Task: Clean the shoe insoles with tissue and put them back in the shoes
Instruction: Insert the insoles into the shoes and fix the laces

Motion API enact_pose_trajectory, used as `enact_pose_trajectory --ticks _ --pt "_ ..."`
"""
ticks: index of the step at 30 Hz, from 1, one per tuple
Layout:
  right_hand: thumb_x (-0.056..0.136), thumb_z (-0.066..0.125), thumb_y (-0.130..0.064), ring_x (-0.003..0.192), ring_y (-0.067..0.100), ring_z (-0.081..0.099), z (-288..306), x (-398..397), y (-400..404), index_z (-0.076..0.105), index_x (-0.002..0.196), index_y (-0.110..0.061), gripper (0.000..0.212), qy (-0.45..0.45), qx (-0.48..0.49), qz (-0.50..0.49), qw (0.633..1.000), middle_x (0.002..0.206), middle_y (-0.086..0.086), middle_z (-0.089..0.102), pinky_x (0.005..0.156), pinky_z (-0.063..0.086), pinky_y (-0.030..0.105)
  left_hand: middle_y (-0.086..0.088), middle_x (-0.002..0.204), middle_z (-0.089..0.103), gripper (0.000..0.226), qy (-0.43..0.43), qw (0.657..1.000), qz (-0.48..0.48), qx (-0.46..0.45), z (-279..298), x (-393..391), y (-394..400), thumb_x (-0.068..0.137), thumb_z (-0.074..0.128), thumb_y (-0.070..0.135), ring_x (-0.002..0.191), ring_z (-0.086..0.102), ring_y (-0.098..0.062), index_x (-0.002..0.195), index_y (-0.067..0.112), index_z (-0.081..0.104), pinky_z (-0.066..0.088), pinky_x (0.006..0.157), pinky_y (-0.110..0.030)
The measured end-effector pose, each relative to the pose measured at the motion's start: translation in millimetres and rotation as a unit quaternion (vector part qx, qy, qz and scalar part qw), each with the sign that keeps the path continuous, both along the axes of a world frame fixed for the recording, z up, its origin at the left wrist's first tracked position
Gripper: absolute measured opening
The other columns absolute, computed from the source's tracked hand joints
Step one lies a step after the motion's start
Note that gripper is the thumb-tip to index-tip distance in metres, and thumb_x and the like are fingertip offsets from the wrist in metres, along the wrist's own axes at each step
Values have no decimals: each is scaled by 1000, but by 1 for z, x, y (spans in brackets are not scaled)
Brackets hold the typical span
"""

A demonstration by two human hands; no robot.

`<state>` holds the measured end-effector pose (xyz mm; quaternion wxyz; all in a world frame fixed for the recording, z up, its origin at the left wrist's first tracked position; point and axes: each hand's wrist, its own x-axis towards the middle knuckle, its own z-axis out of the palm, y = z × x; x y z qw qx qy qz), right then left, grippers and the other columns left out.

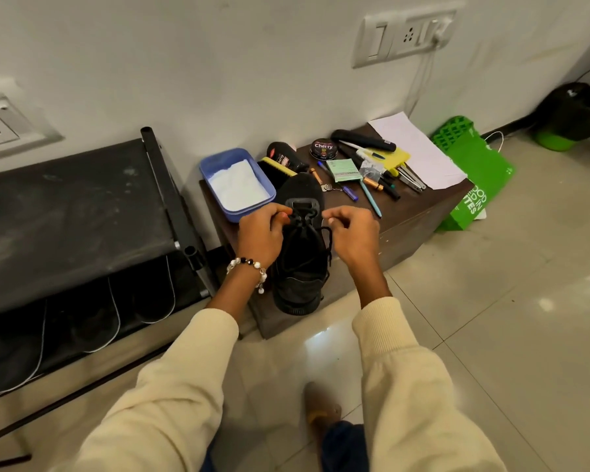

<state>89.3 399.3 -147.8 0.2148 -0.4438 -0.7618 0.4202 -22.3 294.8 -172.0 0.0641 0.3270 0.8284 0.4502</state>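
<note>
A: What is the biggest thing in view?

B: A dark shoe rack (72,212) along the white wall, with pairs of dark shoes on its lower shelf. Just right of it stands a low brown bench (409,219), a cabinet on the tiled floor.

A: And beside the bench?

B: A green bag (474,185) leans at its right side, and a white sheet of paper (419,148) lies on its far right corner.

A: Where is the shoe?

B: The black shoe (300,253) rests on the near left part of the bench, toe towards the wall, heel at the front edge. Just left of its toe sits a blue tub (235,182) holding white tissue.

A: What are the hands doing?

B: They are apart, one at each side of the lacing. The left hand (261,233), with a bead bracelet at the wrist, pinches the lace near the top eyelets. The right hand (351,233) has its fingers curled and pinches a lace end.

A: Smaller things?

B: Behind the shoe lie a shoe brush (275,166), a black polish bottle (283,155), a round Cherry polish tin (323,148), a green pad (344,170), and scattered pens and batteries.
</note>
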Motion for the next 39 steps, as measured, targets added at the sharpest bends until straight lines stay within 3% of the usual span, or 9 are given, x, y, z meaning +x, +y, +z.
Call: enact_pose_trajectory --ticks 2,4,10,17,22,27,33,37,39 --pt "93 58 -6 92 8 61 -8 -7 5 74 97 -18 21 -9 -14 16 1000 100 -2 70 78 46 14 -6 99 73 19 -17 999 -19 -22 -2 -6 8 93 57 7 95 67 -18 101 11 73 51 93 -30" --pt "92 59 -7 91 9 62 -14 -11 10 74 97 -19 19 -22 -23 28 999 96 -2 69 87 51 25 -4 100 73 17 -17 998 -31 -49 -4 -11 13 91 60 8 98 65 -18 99 12 75 47 95 -27" --pt "91 60 -7 95 7 59 -18 -17 11 73 104 -20 22 -20 -17 62 998 105 -2 69 92 47 24 -2 102 73 16 -17 997 -55 -53 -6 -19 15 87 66 9 98 64 -13 100 14 75 42 92 -18" --pt "90 63 -10 95 9 60 -22 -22 13 73 97 -21 17 -21 -1 73 997 99 -3 69 89 46 23 0 89 73 14 50 998 -44 -18 -14 -17 17 86 66 9 87 66 -15 87 17 77 52 87 -31" --pt "92 58 -8 86 7 57 -28 -30 11 69 90 -17 15 -31 19 87 996 91 -2 66 79 42 19 3 90 73 14 17 1000 -19 -16 -19 -17 18 87 65 10 87 64 -10 90 18 76 49 86 -24" --pt "88 43 5 85 19 54 -32 -29 10 56 90 -8 18 -41 36 102 993 90 5 59 72 43 29 4 90 73 14 22 999 -41 -9 -18 -17 19 87 66 10 86 64 -8 90 19 76 46 83 -19" --pt "94 42 1 81 11 51 -31 -23 11 55 99 -8 17 -17 -2 122 992 93 1 56 62 38 19 -1 91 64 13 99 988 -93 -72 -23 -24 27 90 59 13 85 59 -20 89 24 67 52 74 -41" --pt "93 57 -7 88 1 58 -33 -20 15 67 103 -18 18 29 -33 124 991 95 -7 65 75 42 10 -3 93 50 12 114 976 -124 -136 -27 -27 26 95 47 13 83 51 -25 96 22 55 47 67 -40" --pt "91 60 -8 86 -1 59 -33 -21 16 70 102 -21 19 29 -39 115 992 92 -8 67 74 40 7 -2 92 45 13 115 974 -130 -148 -29 -26 25 94 44 13 80 49 -26 93 25 48 41 62 -37"
